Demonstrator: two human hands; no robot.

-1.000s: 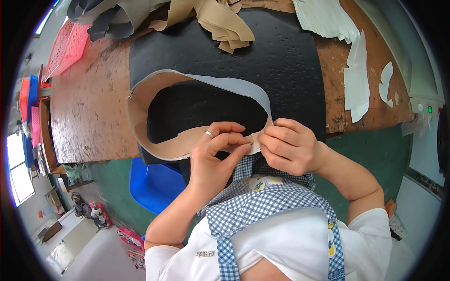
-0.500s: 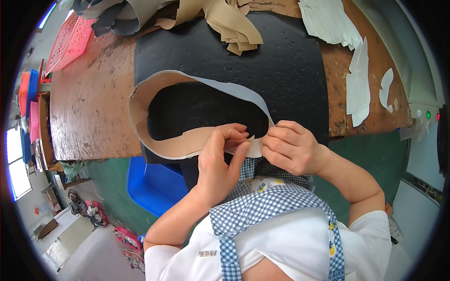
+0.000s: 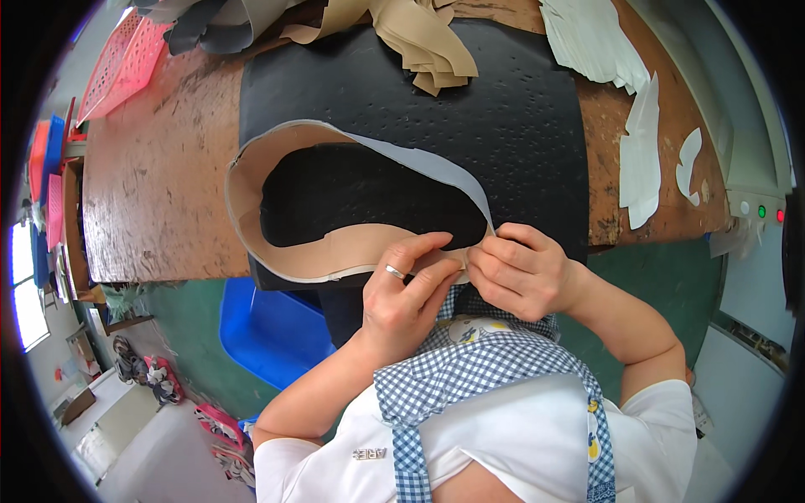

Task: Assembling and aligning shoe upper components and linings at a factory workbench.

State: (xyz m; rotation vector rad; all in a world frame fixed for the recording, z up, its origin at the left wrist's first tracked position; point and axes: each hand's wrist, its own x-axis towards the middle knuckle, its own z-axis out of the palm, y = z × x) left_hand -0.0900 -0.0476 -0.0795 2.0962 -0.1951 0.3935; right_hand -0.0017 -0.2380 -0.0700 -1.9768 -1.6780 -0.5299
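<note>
A looped strip [image 3: 344, 250], tan inside and pale grey outside, stands on edge on the black mat [image 3: 520, 126], its near right end reaching the mat's front edge. Fingers and thumb of my left hand [image 3: 397, 293], which wears a ring, close on the strip's near edge at that end. Right beside it, my right hand [image 3: 524, 277] pinches the strip's right-hand bend. The fingertips of both hands nearly meet there, hiding the bit of strip between them.
Tan pieces [image 3: 419, 50] lie stacked at the mat's far edge, with grey pieces [image 3: 222, 25] to their left. White pieces [image 3: 641, 159] rest at the right of the wooden table [image 3: 168, 184]. A pink basket [image 3: 126, 63] sits far left; a blue stool [image 3: 272, 335] stands below.
My left hand has turned slightly, its thumb moving right toward my right hand. The pale flap that stuck up between my hands is now pressed down and mostly covered.
</note>
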